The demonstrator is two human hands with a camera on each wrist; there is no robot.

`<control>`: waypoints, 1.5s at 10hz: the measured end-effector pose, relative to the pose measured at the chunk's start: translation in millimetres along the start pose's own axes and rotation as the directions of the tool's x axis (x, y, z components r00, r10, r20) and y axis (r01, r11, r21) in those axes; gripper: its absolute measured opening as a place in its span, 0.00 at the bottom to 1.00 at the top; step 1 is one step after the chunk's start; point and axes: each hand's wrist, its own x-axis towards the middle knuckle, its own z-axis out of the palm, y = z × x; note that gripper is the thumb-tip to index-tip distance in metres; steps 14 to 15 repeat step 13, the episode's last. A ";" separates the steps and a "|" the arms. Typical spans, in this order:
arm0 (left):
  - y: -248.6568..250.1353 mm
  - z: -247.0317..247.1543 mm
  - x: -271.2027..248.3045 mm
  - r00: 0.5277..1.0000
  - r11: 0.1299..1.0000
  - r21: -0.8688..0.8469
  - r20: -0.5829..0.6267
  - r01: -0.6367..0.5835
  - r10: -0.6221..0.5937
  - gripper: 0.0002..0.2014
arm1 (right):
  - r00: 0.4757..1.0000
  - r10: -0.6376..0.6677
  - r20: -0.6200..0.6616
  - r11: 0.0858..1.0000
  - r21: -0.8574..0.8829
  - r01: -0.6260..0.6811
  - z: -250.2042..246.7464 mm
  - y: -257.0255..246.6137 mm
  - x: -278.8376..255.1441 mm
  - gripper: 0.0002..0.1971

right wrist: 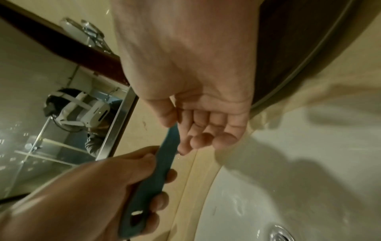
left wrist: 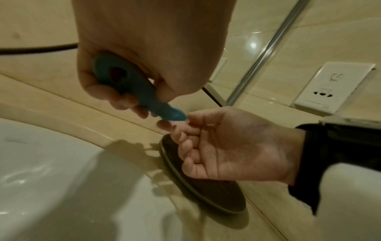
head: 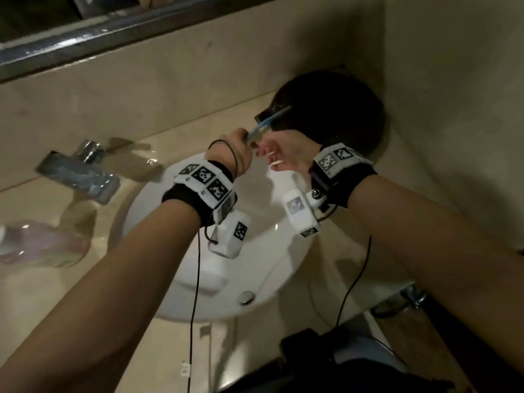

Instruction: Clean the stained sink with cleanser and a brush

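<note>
My left hand (head: 241, 144) grips the handle of a blue brush (head: 272, 119) above the far rim of the white sink (head: 255, 251). In the left wrist view the fingers wrap the brush (left wrist: 134, 88) just past its hanging hole. My right hand (head: 270, 154) is beside it, palm up, with thumb and forefinger pinching the brush's far part (right wrist: 172, 138). The brush head is hidden behind the right hand (left wrist: 179, 124) in both wrist views. The basin looks wet and glossy, and its drain (head: 246, 297) lies near me.
A dark round plate (head: 340, 109) sits on the beige counter just behind both hands. The chrome faucet (head: 82, 171) and a blurred pinkish bottle (head: 42, 245) stand at the left. A mirror (head: 85, 32) runs along the back wall, and a wall socket (left wrist: 334, 88) is at the right.
</note>
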 end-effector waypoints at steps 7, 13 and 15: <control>81.5 61.5 96.6 0.976 0.956 -0.255 -0.194 -0.143 0.094 0.23 | 0.926 0.036 -0.376 0.977 0.209 0.047 -94.3 -3.0 55.1 0.13; 91.3 48.9 103.9 0.970 0.935 -0.282 -0.049 0.217 -0.240 0.21 | 0.954 0.172 -0.246 0.984 0.092 -0.154 -137.3 -7.2 63.7 0.16; 91.3 48.9 103.9 0.970 0.935 -0.282 -0.049 0.217 -0.240 0.21 | 0.954 0.172 -0.246 0.984 0.092 -0.154 -137.3 -7.2 63.7 0.16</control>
